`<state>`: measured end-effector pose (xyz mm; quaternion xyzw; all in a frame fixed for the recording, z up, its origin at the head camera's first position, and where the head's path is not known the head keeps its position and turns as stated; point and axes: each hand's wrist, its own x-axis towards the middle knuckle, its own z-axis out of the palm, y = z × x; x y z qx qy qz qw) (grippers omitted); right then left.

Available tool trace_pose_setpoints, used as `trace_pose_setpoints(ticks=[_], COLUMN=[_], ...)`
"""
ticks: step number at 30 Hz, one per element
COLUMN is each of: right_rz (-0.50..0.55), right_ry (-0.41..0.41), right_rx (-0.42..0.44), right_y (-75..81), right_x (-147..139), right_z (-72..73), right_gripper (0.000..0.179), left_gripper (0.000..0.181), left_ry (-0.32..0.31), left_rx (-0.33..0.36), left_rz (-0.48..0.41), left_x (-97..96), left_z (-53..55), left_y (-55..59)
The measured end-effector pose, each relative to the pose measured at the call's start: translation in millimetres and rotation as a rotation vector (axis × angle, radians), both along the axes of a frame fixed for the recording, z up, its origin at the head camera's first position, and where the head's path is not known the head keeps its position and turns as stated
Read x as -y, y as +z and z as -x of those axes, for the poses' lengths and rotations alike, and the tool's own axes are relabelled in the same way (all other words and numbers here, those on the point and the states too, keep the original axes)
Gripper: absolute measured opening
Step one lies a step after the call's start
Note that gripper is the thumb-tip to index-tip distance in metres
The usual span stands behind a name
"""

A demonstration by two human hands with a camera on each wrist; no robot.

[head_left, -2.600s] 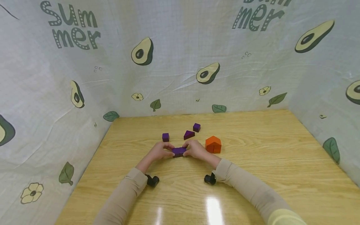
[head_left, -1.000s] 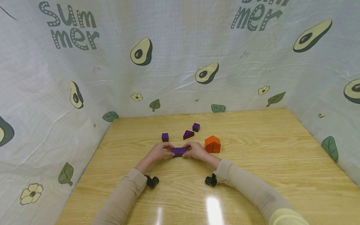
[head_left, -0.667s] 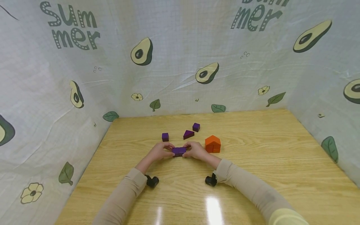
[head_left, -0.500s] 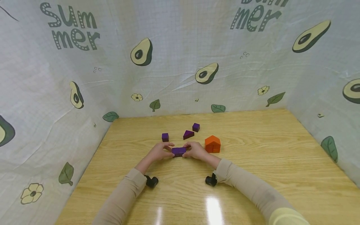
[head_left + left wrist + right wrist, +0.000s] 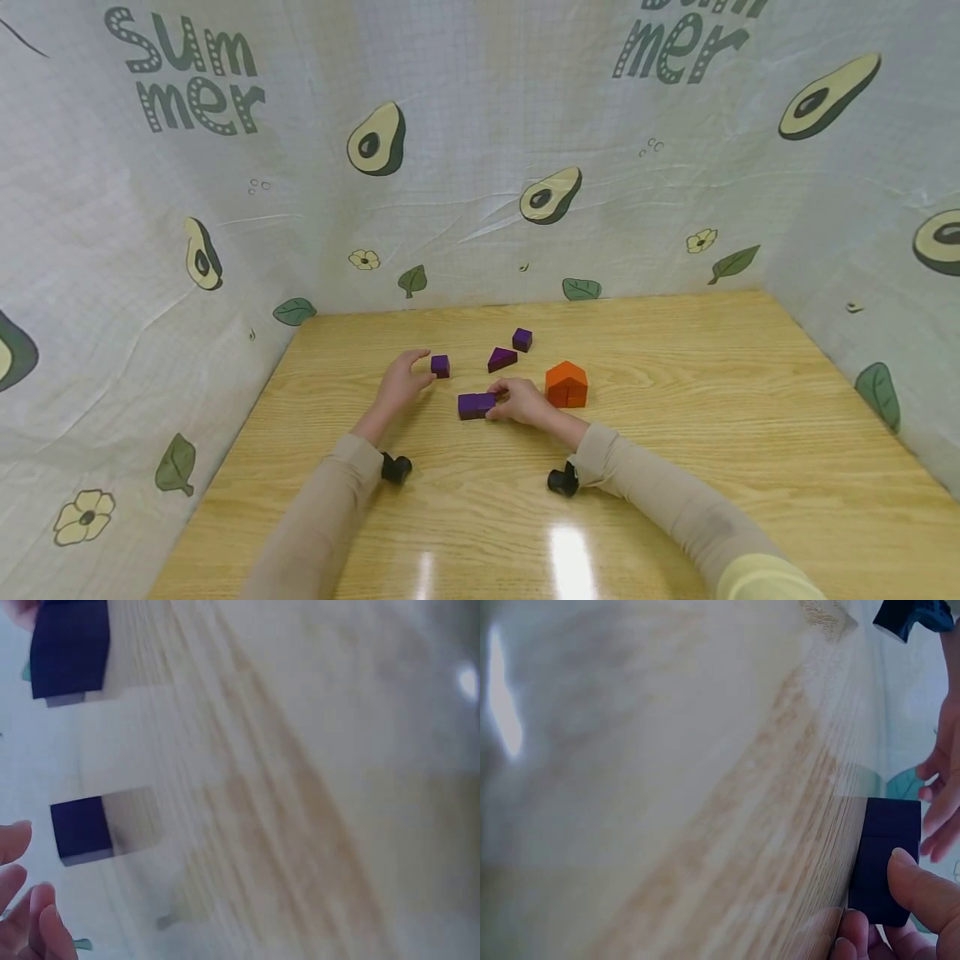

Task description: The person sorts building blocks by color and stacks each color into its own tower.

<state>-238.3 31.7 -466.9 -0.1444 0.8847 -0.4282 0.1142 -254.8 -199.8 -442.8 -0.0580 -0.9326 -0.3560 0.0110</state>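
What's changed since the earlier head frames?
Left hand let go of the purple pair and moved left and forward, to beside the left purple cube. Right hand keeps its grip on the pair. Purple triangle, far purple cube and orange blocks unmoved.

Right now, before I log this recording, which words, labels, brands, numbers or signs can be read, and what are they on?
"sum mer": on the cloth, upper left of the head view, split over two lines.
"mer": on the cloth, upper right; the line above is cut off by the picture's edge.
No writing can be made out on the purple blocks or orange blocks.
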Motion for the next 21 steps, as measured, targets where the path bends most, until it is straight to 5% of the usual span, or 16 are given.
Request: trace_pose_setpoints(ticks=[8, 21], right_rz=[0.009, -0.001], right_ry=[0.022, 0.011], right_rx=[0.016, 0.010], right_y=[-0.4, -1.4], right_x=[-1, -1], right_z=[0.8, 1.9], right_gripper=[0.033, 0.031], left_gripper=[0.054, 0.039], left_ry=[-0.065, -0.054], left_rx=[0.068, 0.068], left_rz=[0.017, 0.074], left_x=[1.6, -2.9], left_z=[17.6, 24.5], left_y=[-9.0, -12.1])
